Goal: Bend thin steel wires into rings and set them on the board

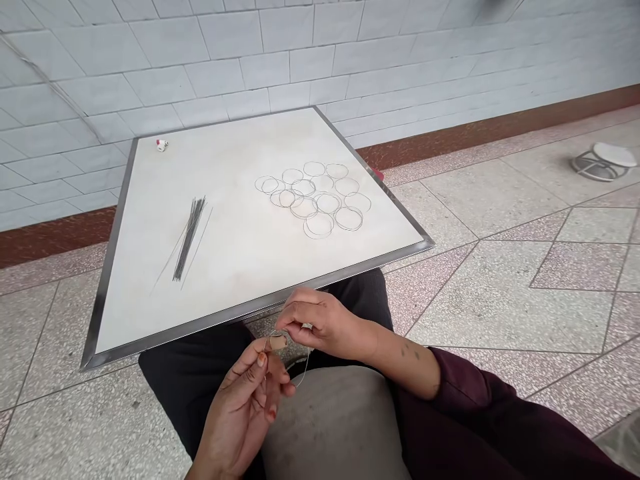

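Close to my lap, just off the table's near edge, both hands hold one thin wire bent into a loop. My left hand pinches it between thumb and forefinger; a tan bandage wraps the forefinger's tip. My right hand is closed at the fingertips on the wire, almost touching the left forefinger. On the white tabletop lie several wire rings, overlapping in a cluster toward the right. A bundle of straight wires rests on the left side, with a few single wires beside it.
The square white table has a grey metal rim and stands near a white tiled wall. A small white and pink object sits at its far left corner. On the speckled floor at far right is a low stool.
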### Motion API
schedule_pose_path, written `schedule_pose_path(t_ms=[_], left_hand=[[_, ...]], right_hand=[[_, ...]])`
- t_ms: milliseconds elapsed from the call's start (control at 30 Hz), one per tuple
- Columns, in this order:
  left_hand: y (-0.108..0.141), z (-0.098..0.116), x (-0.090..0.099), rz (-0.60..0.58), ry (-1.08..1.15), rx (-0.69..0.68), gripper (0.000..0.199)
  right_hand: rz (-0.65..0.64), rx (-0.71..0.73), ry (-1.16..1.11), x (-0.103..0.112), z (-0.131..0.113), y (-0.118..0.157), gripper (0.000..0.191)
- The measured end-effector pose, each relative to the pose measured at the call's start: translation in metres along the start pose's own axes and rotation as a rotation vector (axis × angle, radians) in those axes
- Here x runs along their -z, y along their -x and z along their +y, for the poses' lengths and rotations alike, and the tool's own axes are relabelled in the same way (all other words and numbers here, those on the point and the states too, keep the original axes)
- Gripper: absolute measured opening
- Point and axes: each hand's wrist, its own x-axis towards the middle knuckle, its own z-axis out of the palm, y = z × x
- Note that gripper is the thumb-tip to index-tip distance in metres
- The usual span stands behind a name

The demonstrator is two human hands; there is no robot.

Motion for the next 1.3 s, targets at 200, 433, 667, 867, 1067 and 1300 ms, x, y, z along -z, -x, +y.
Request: schedule_pose_path(t_ms=[200, 433, 667, 867, 1067, 1300], left_hand=[[-0.003, 0.002, 0.0, -0.016, 0.02, 0.019, 0.023], [-0.002, 0.001, 0.001, 0.012, 0.004, 0.053, 0.008], [-0.003, 0.003, 0.001, 0.005, -0.036, 0.111, 0.015], [-0.004, 0.005, 0.003, 0.021, -0.148, 0.168, 0.018], [-0.005, 0.004, 0.005, -0.006, -0.166, 0.162, 0.012], [-0.01, 0.002, 0.01, 0.072, -0.273, 0.169, 0.018]], right_hand=[[-0.055, 0.074, 0.035, 0.002, 0.005, 0.001, 0.009], [-0.285, 0.142, 0.087, 0.007, 0.007, 0.001, 0.014], [-0.385, 0.123, 0.002, 0.012, 0.005, -0.002, 0.013], [-0.461, 0.151, -0.052, 0.018, 0.003, -0.008, 0.013], [-0.476, 0.118, -0.12, 0.02, 0.002, -0.014, 0.009], [-0.532, 0.203, -0.023, 0.021, 0.003, -0.012, 0.015]])
